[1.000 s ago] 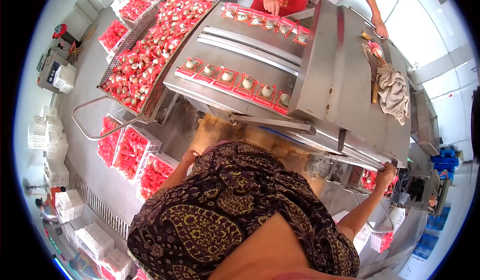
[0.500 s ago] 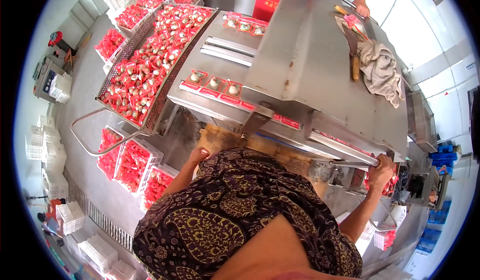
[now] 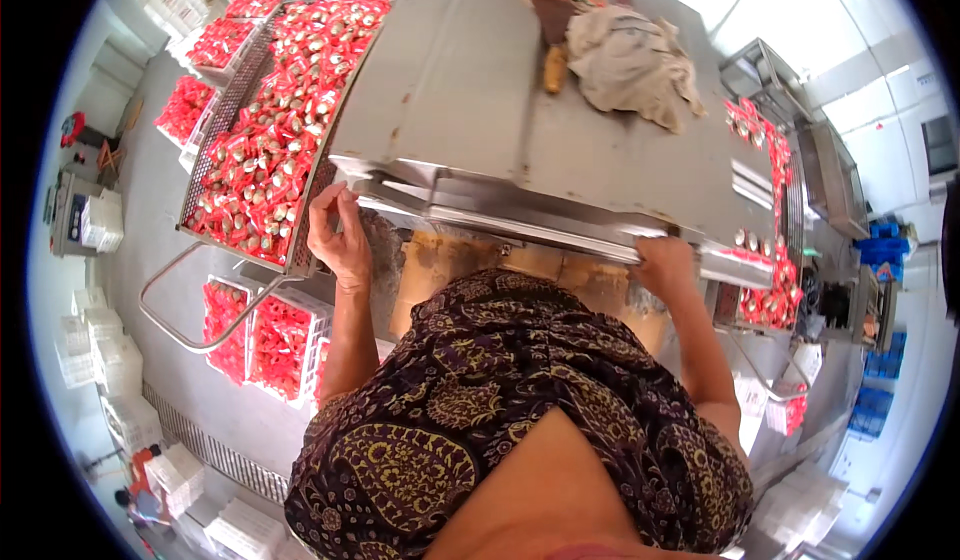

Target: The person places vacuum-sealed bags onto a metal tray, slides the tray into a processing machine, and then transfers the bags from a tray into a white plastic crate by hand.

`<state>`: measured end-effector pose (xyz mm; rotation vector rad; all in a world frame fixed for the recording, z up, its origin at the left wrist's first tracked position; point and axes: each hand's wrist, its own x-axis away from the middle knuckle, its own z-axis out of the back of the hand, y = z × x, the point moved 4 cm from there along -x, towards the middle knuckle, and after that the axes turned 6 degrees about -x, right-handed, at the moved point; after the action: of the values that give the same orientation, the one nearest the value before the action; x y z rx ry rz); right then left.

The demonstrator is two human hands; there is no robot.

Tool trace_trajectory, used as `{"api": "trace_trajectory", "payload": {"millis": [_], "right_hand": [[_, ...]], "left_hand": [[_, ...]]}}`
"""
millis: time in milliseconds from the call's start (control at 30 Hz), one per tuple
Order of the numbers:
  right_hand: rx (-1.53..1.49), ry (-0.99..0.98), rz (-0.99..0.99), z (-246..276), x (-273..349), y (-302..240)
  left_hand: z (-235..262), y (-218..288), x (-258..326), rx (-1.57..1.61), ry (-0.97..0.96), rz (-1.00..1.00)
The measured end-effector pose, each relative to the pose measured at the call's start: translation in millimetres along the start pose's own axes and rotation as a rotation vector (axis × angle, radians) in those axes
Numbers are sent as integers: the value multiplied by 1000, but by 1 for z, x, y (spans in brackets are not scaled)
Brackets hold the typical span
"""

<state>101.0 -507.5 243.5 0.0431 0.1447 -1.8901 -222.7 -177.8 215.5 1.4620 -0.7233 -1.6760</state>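
Observation:
A broad stainless steel machine cover [image 3: 450, 110] now lies straight ahead of me, with a metal bar [image 3: 540, 238] along its near edge. My right hand [image 3: 662, 265] is closed round the right end of that bar. Beside the cover's left front corner, my left hand [image 3: 340, 240] is raised with nothing in it, its fingers loosely bent and apart. On top of the cover lie a crumpled beige cloth [image 3: 635, 65] and a tool with a yellow handle [image 3: 553, 70]. To the right, a few pouches with round, pale contents [image 3: 752, 242] sit on the machine's bed.
At left stands a perforated metal cart [image 3: 180, 222] heaped with red-and-clear pouches [image 3: 290, 130]. White crates [image 3: 310, 360] of red pouches stand below it. More pouches are piled at right [image 3: 770, 305]. Blue crates [image 3: 875, 400] stand at far right.
The cover has slid leftward with my right hand on its bar, hiding the left pouches and uncovering the bed at right. My left hand has risen to the cover's left corner.

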Motion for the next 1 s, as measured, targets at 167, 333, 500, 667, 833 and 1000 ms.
{"api": "trace_trajectory", "payload": {"millis": [167, 333, 500, 667, 833, 1000], "right_hand": [[-105, -250, 18, -85, -38, -35], [-250, -302, -6, -140, -49, -50], [-281, -311, -39, -172, -55, -52], [-623, -52, 108, -142, -45, -49], [-648, 270, -108, -92, 11, 54], [-368, 494, -595, -78, 141, 284]], "left_hand": [[-53, 32, 14, -70, -340, -294], [-126, 17, 66, -135, -665, -418], [-151, -8, 86, -451, -654, -455], [-151, -19, 94, -530, -643, -440], [-155, 2, 92, -498, -555, -516], [-203, 66, 152, -310, -542, -411]]}}
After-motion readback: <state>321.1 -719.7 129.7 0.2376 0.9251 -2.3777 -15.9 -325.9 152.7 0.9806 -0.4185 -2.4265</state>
